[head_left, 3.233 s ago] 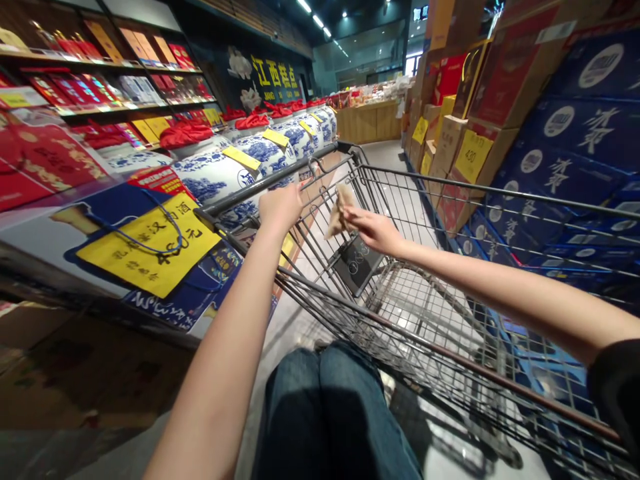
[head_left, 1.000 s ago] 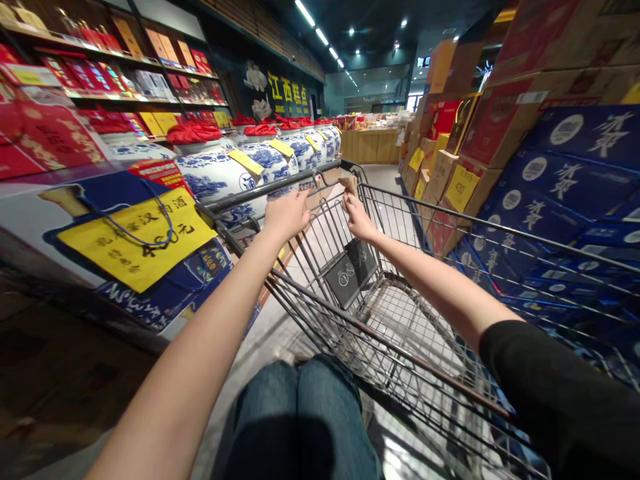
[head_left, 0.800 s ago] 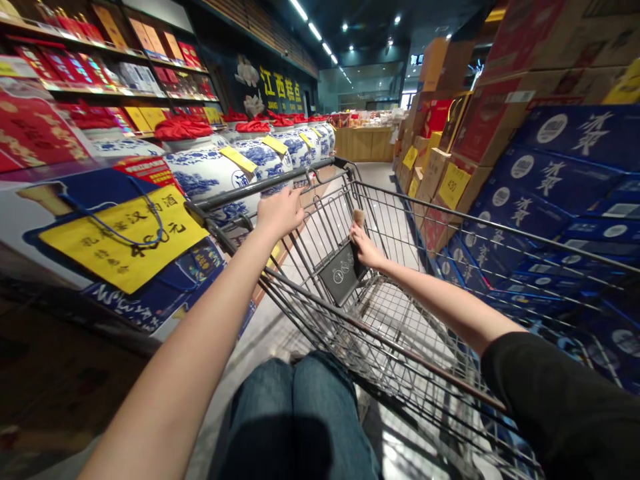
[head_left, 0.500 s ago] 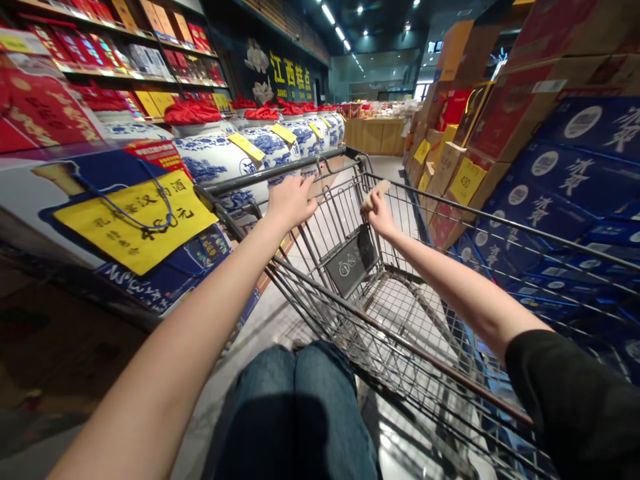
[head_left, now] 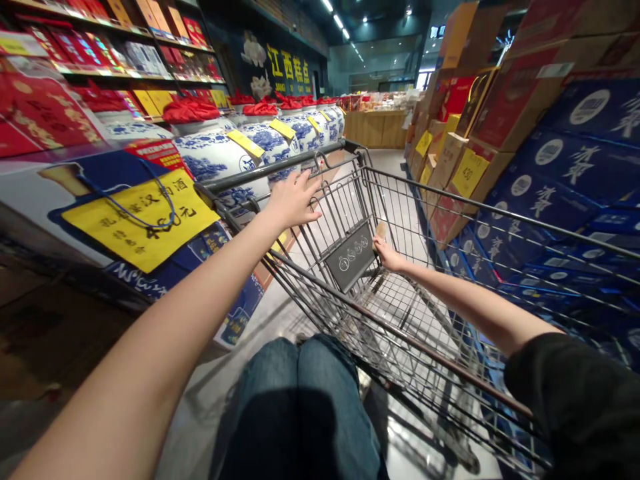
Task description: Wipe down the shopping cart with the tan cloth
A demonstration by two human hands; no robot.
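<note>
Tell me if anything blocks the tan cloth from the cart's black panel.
Nothing visible stands in the way: the right hand, gripping the tan cloth, is at the right end of the black panel. The left hand is spread near the handle bar, clear of that path. Whether the cloth touches the panel is unclear.

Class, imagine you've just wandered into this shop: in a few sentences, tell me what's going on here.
A person is beside a shopping cart in an aisle. The right hand holds a small tan cloth by the dark panel inside the cart. The left hand is open near the handle; whether it touches the wires there is unclear. Blue-and-white jars stand to the left, and blue boxes are stacked to the right.
</note>
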